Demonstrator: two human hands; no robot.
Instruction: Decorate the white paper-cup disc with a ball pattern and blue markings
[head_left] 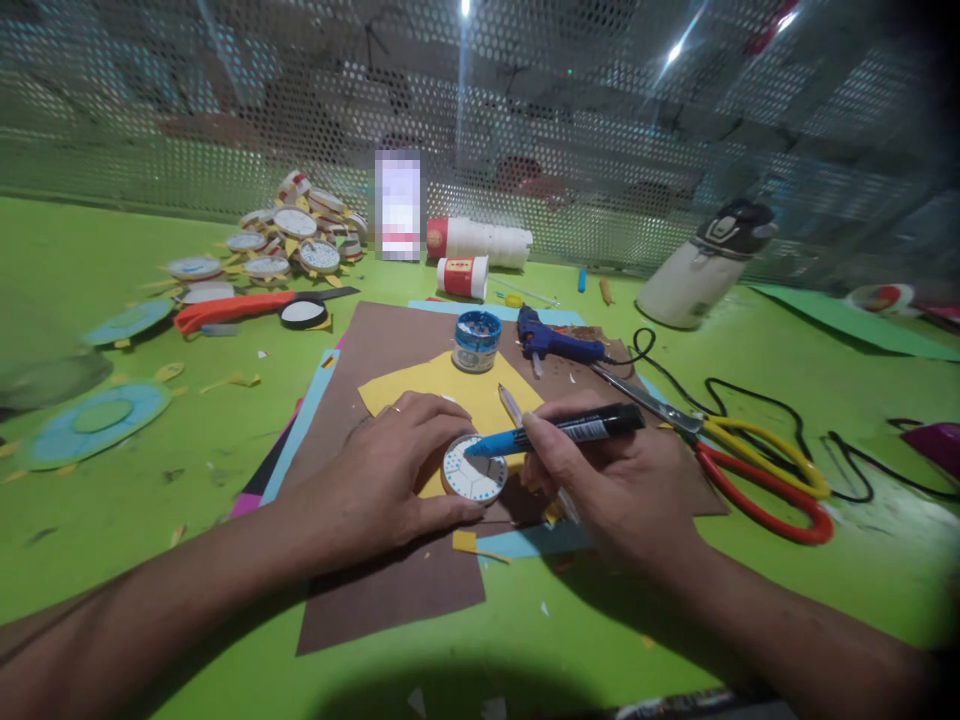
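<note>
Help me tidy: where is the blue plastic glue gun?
In the head view, the glue gun lies right of centre, between the round blue-stained jar and the scissors with red and yellow handles.

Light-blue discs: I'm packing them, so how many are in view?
2: the nearer light-blue disc at far left; the farther light-blue disc behind it, beside the orange-handled cutting tool. The pile may hide others.
</note>
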